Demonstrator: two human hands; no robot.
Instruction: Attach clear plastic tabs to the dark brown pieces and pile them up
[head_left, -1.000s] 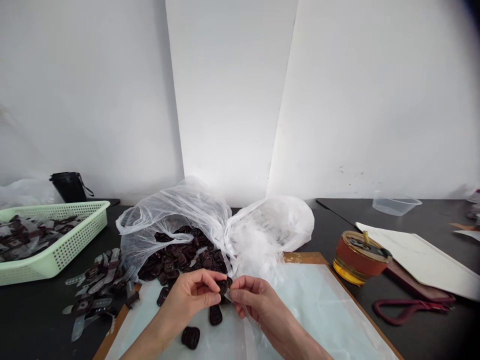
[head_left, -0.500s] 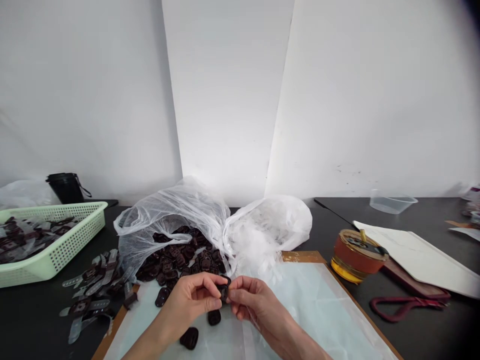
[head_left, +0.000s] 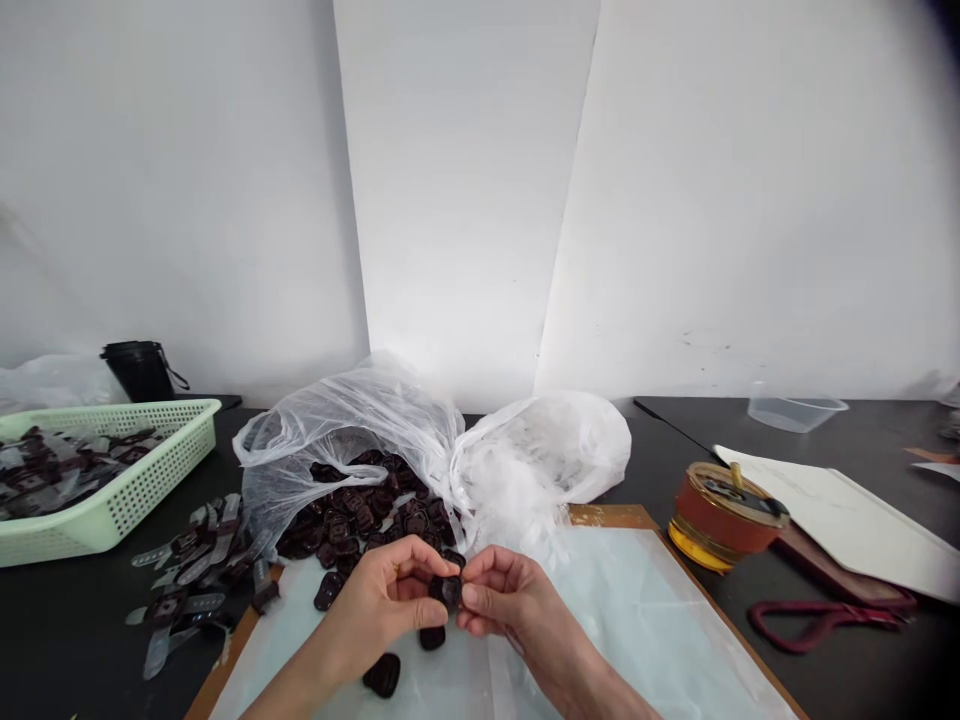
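Over the covered board, my left hand pinches a small dark brown plastic piece between thumb and fingers. My right hand is closed with its fingertips at the right edge of the same piece; whether it also holds a thin clear part cannot be made out. Two similar loose dark pieces, one just below the held piece and another nearer me, lie on the pale sheet. Behind my hands is a heap of dark pieces, spilling from a clear plastic bag.
A white bag of clear strips stands behind my right hand. Left are dark pieces with clear straps and a pale green basket of them. Right are an amber tape roll, red-handled scissors, a white pad and a clear tub.
The held piece has turned, with more of its dark face showing. Both hands remain together at nearly the same spot, and the whole view has shifted slightly.
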